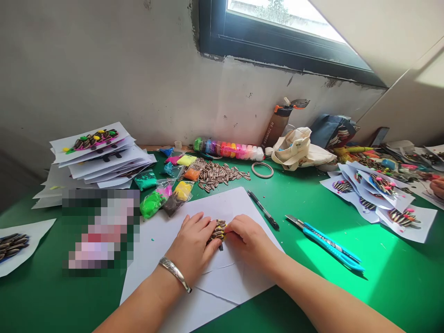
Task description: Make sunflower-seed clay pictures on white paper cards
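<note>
A white paper point(215, 286) lies in front of me with a small cluster of sunflower seeds point(218, 231) on yellow clay at its middle. My left hand point(192, 245), with a silver bracelet at the wrist, rests on the paper, its fingers spread along the left side of the cluster. At the cluster's right edge is my right hand point(251, 240), thumb and forefinger pinched together; what they hold, if anything, is hidden. Bags of coloured clay point(152, 203) and a pile of loose seeds point(222, 173) lie behind the paper.
A black pen point(262, 210) and a blue cutter point(328, 243) lie to the right. Stacked papers point(104, 171) stand at the left, decorated sheets point(381, 194) at the right. Behind are a tape roll point(262, 170), a bottle point(276, 126) and a cloth bag point(298, 150). Another person's hand point(437, 187) shows far right.
</note>
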Motion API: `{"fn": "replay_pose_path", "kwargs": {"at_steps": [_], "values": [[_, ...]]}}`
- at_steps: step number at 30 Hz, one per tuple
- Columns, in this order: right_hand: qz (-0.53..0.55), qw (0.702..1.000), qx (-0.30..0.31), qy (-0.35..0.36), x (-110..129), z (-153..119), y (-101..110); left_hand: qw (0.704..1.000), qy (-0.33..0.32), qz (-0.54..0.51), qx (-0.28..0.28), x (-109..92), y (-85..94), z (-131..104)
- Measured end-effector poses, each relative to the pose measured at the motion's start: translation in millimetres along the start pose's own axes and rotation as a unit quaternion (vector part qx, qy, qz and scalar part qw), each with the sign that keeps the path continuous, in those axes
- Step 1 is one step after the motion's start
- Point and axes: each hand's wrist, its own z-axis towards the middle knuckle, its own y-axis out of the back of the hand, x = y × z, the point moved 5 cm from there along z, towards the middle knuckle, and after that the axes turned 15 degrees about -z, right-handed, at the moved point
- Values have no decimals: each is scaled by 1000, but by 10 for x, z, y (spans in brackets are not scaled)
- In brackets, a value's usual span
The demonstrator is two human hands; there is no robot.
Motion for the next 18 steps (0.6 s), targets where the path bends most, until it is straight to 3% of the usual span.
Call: {"fn": "replay_pose_path", "kwargs": {"at_steps": [7, 18], "values": [[-25, 999, -12, -41, -62, -71, 48, 1000, -3, 5, -1, 11, 1, 1], [-92, 995, -8, -32, -63, -53, 5, 1000, 4, 11, 12, 1, -4, -2]]}}
